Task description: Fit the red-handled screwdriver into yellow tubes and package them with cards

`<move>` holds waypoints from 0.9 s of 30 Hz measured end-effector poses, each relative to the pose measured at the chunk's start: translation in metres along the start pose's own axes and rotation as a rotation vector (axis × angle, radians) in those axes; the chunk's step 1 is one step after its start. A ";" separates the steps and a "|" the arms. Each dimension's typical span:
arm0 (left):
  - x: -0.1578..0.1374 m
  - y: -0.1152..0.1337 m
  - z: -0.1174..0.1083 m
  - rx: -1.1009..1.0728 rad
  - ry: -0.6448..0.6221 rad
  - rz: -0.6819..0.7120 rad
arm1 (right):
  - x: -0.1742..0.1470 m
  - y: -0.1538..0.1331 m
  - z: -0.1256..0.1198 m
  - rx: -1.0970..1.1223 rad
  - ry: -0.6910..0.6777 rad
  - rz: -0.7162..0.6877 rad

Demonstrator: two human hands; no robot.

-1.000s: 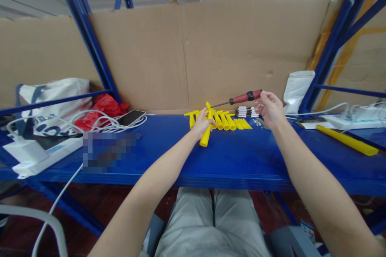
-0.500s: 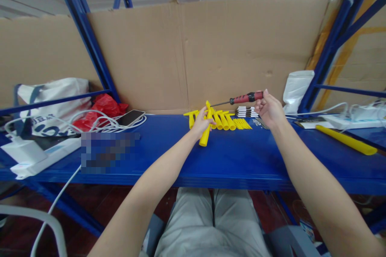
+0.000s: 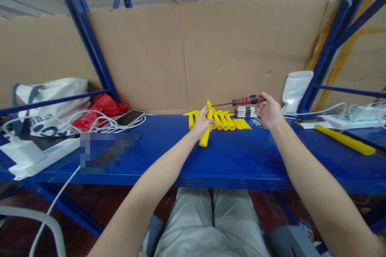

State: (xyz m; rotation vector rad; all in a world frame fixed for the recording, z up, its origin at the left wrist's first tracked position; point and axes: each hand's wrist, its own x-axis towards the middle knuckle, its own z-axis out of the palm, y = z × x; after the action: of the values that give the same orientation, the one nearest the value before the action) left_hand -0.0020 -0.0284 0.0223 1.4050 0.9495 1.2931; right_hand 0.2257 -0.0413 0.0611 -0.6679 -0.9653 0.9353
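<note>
My left hand is closed around a yellow scraper-like tool with a round tubular handle, its narrow head pointing up and away. My right hand grips the end of a screwdriver with a red and black handle. The screwdriver's thin shaft runs left, and its tip meets the head of the yellow tool; the exact contact is too small to make out. Behind my left hand lies a row of several similar yellow T-shaped tools. Beside them are small yellow strips and a stack of white-and-dark packets.
Small metal pieces lie under my right hand. A white pouch leans at the back right, near a long yellow piece. To the left are a phone, white cables, a power strip and a cloth bag. Cardboard stands behind.
The screwdriver and my right hand have shifted very slightly, and the handle looks turned. My left hand holds the yellow tool in the same place.
</note>
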 end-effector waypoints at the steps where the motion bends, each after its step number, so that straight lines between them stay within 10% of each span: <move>1: 0.000 0.000 0.000 0.003 -0.001 -0.001 | 0.000 0.000 0.000 0.000 0.000 0.011; 27: 0.005 -0.004 -0.002 -0.005 0.013 0.033 | -0.007 -0.003 0.009 0.003 0.038 0.006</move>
State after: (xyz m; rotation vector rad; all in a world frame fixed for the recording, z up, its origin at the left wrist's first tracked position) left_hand -0.0027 -0.0227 0.0196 1.4153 0.9355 1.3294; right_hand 0.2172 -0.0485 0.0648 -0.6840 -0.9285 0.9257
